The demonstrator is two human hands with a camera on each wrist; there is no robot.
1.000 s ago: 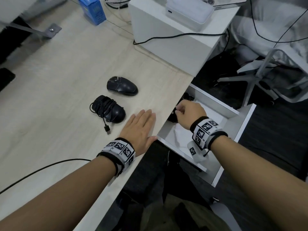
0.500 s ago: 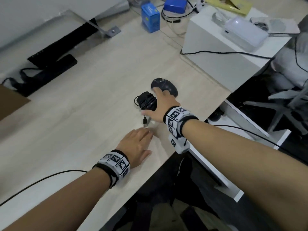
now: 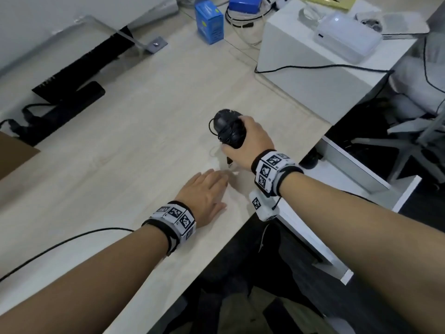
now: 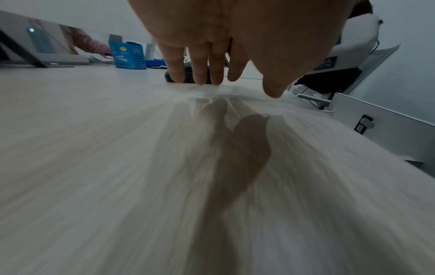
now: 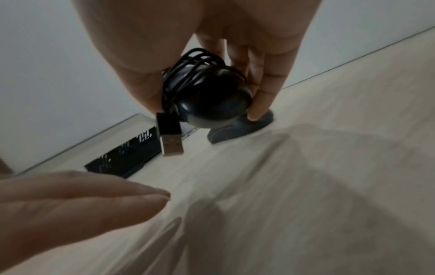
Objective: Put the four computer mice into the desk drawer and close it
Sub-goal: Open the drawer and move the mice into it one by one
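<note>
My right hand (image 3: 237,135) grips a black wired mouse (image 3: 228,131) with its cable wound round it and holds it just above the light wooden desk (image 3: 144,153). Its USB plug (image 5: 170,143) dangles below the thumb. A second black mouse (image 5: 240,128) lies on the desk right behind it, mostly hidden in the head view. My left hand (image 3: 204,191) lies flat on the desk near the front edge, fingers straight. The white drawer (image 3: 356,174) stands open to the right below the desk edge, with a dark mouse (image 3: 310,161) showing inside.
A blue box (image 3: 209,22) and a white cabinet (image 3: 301,63) with a cable over it stand at the back. A black keyboard (image 3: 72,75) lies far left. A thin black cable (image 3: 60,244) runs beside my left forearm. A chair base (image 3: 397,141) stands beyond the drawer.
My right hand left the drawer, reached across to the desk, closed round the wired mouse and lifted it. The left hand stayed flat on the desk.
</note>
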